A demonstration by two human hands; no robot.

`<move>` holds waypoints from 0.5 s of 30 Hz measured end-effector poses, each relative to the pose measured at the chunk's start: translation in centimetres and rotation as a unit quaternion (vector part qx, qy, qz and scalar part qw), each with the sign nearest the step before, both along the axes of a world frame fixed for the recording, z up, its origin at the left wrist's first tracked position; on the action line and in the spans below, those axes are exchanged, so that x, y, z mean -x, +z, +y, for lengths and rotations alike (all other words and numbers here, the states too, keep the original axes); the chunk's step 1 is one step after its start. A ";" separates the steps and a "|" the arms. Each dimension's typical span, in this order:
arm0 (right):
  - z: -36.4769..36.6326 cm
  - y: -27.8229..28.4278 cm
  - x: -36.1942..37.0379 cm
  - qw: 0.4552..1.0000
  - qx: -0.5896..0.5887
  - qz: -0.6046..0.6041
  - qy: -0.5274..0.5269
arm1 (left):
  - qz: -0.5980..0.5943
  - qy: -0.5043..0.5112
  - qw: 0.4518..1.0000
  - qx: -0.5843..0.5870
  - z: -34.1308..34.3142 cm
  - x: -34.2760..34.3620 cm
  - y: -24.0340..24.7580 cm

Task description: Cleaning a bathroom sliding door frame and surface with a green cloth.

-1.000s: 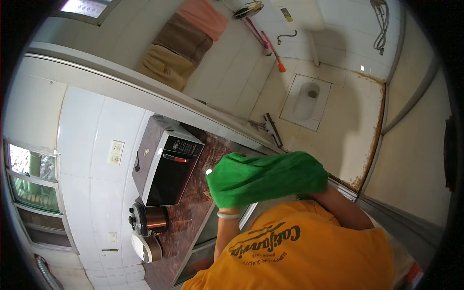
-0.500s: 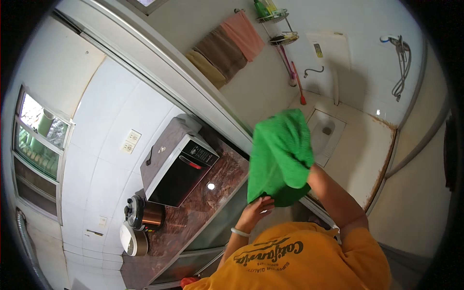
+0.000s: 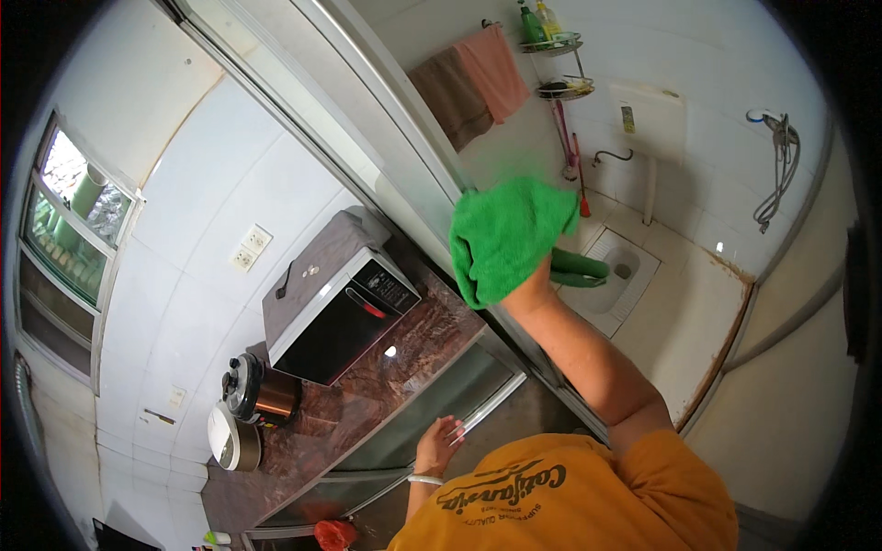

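A green cloth (image 3: 510,241) is draped over my right hand (image 3: 533,292), which holds it up with the arm stretched out. The cloth lies at the edge of the pale metal door frame (image 3: 401,118), and one end hangs down beside my wrist. Most of the right hand's fingers are hidden under the fabric. Lower down, my left hand (image 3: 439,445) is open and empty, with its fingers apart, in front of the glass cabinet doors (image 3: 441,404).
Left of the frame, a reddish stone counter (image 3: 367,404) bears a microwave (image 3: 344,321), a pressure cooker (image 3: 262,387) and a white cooker (image 3: 231,439). Beyond the frame are a squat toilet (image 3: 611,280), hanging towels (image 3: 496,73), a wire shelf (image 3: 562,87) and a shower head (image 3: 772,119).
My left hand has let go of the cloth and dropped lower. My right hand has carried the cloth up and left to the door frame, bunching it. The view has shifted slightly.
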State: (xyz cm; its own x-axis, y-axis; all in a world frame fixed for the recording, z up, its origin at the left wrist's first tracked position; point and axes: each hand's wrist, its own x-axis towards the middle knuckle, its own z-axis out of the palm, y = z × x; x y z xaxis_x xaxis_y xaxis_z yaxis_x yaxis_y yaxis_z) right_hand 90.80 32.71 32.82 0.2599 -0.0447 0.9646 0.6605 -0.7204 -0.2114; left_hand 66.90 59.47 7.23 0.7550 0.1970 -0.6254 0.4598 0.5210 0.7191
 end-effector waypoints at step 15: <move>1.4 -1.1 -1.6 0.594 -0.465 0.105 0.648 | -0.024 -0.011 1.000 0.005 1.1 -2.6 -0.8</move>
State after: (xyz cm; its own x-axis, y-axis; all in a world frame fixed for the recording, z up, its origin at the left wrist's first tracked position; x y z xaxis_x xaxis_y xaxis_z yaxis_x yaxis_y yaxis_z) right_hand 92.44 34.12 31.72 0.7676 -0.1630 0.6199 0.4214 0.8570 -0.2965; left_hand 69.49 60.52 6.45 0.7882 0.1735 -0.5904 0.4365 0.5187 0.7351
